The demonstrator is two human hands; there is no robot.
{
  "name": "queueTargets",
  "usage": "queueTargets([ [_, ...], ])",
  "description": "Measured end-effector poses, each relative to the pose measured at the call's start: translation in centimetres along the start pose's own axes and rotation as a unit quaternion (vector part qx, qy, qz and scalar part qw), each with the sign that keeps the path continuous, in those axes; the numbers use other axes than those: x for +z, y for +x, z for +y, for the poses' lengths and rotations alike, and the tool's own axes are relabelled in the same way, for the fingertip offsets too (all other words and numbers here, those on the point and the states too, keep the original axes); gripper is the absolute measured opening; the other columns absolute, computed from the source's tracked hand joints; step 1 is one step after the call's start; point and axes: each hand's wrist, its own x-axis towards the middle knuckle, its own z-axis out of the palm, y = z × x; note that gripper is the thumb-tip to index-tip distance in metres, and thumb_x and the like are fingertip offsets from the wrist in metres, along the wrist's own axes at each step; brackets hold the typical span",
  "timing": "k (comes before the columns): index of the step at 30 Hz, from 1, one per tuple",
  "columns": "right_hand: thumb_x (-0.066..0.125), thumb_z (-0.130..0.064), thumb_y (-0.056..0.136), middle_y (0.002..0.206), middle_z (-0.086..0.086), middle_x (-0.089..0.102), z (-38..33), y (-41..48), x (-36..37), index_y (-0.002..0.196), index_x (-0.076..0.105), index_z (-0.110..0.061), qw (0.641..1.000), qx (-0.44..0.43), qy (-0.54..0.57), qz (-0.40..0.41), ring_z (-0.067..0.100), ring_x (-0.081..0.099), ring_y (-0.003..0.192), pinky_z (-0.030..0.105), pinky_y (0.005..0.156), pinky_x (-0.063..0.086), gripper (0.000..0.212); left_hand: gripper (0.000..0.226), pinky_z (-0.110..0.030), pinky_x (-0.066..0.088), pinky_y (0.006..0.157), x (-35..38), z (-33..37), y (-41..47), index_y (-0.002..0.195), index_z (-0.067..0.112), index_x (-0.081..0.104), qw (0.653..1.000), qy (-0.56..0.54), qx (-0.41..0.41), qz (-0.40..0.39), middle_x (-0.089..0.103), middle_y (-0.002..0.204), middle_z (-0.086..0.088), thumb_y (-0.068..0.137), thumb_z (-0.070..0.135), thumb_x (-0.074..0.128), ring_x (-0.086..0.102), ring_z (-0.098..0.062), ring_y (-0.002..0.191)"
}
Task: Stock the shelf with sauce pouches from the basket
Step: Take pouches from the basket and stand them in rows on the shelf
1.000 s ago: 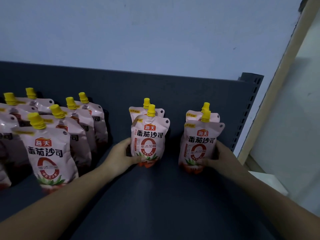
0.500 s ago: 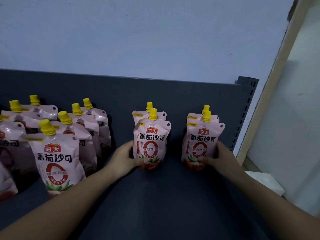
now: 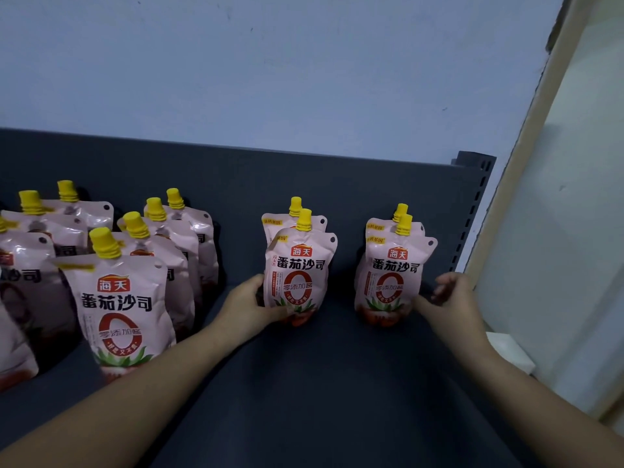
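Note:
Pink tomato sauce pouches with yellow caps stand on a dark grey shelf (image 3: 337, 383). My left hand (image 3: 250, 309) grips the lower left of the middle front pouch (image 3: 299, 268), thumb across its base; a second pouch (image 3: 287, 222) stands right behind it. Further right, the right front pouch (image 3: 391, 275) stands upright with another pouch (image 3: 378, 228) behind it. My right hand (image 3: 452, 298) is beside its lower right edge, thumb tip at the pouch's base, fingers loosely curled and off the pouch. The basket is out of view.
Several more pouches (image 3: 125, 298) fill rows on the shelf's left side. A dark back panel (image 3: 337, 184) runs behind the pouches, and a perforated upright (image 3: 472, 211) closes the right end. A pale wall and door frame (image 3: 526, 197) lie beyond.
My right hand has let go of the right front pouch, its fingers lifted away. The left hand keeps its grip on the middle pouch. Both pouches stand further back.

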Motion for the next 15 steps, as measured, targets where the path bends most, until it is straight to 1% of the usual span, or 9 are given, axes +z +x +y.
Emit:
queueTargets([
  [1,0.070,-0.005,0.079,0.081,0.000,0.046,-0.5,-0.6,0.0,0.094,0.042,-0.017,1.000,-0.027,0.007,0.013,0.018,0.049,0.078,0.024,0.065,0.042,0.033,0.045,-0.020,0.051,0.076,0.0,0.2,0.0,0.102,0.025,0.057,1.000,-0.006,-0.006,0.002,0.064,0.094,0.012,0.067,0.009,0.081,0.062,-0.005,0.088],
  [3,0.065,-0.003,0.082,0.080,0.000,0.051,-1.6,-1.9,0.3,0.087,0.045,-0.020,0.998,-0.069,0.015,0.000,0.014,0.050,0.073,0.020,0.061,0.042,0.026,0.046,-0.017,0.049,0.070,0.0,0.6,-0.1,0.106,0.023,0.055,1.000,-0.017,-0.013,0.005,0.062,0.091,0.015,0.070,0.008,0.079,0.059,-0.001,0.085],
  [6,0.065,-0.004,0.082,0.082,-0.003,0.056,-3.4,-3.8,1.5,0.089,0.051,-0.018,0.990,-0.118,-0.006,-0.074,0.010,0.054,0.075,0.015,0.062,0.044,0.021,0.041,-0.012,0.048,0.064,0.1,1.2,-0.4,0.109,0.020,0.054,0.999,-0.026,0.003,0.022,0.060,0.090,0.015,0.075,0.007,0.074,0.057,0.002,0.082],
  [8,0.067,-0.007,0.081,0.082,-0.003,0.057,-4.3,-4.7,2.7,0.095,0.053,-0.017,0.981,-0.137,-0.029,-0.134,0.007,0.052,0.071,0.013,0.061,0.043,0.022,0.034,-0.010,0.049,0.059,-0.1,1.9,-0.5,0.110,0.018,0.055,0.995,-0.056,0.045,0.063,0.061,0.091,0.012,0.080,0.011,0.070,0.057,0.001,0.082],
  [11,0.066,-0.010,0.083,0.093,-0.001,0.058,-5.7,-4.9,4.9,0.115,0.051,-0.017,0.971,-0.117,-0.048,-0.202,0.006,0.054,0.077,0.010,0.063,0.043,0.037,0.024,-0.004,0.049,0.063,-0.8,3.2,-0.1,0.111,0.013,0.061,0.979,-0.132,0.099,0.119,0.064,0.093,0.007,0.087,0.014,0.062,0.060,0.000,0.083],
  [13,0.065,-0.013,0.084,0.101,-0.002,0.056,-6.6,-4.6,6.3,0.131,0.043,-0.014,0.972,-0.087,-0.030,-0.216,0.005,0.055,0.083,0.011,0.067,0.044,0.051,0.020,-0.006,0.050,0.063,-1.0,4.1,0.2,0.109,0.010,0.064,0.972,-0.181,0.090,0.117,0.067,0.091,0.005,0.091,0.014,0.057,0.065,0.002,0.077],
  [15,0.064,-0.016,0.085,0.104,-0.002,0.056,-7.3,-4.3,7.7,0.140,0.034,-0.014,0.974,-0.041,0.004,-0.221,0.009,0.056,0.091,0.019,0.075,0.048,0.062,0.018,-0.011,0.052,0.057,-0.9,4.6,0.4,0.102,0.009,0.067,0.967,-0.225,0.055,0.107,0.070,0.084,0.003,0.094,0.015,0.052,0.068,0.003,0.067],
])
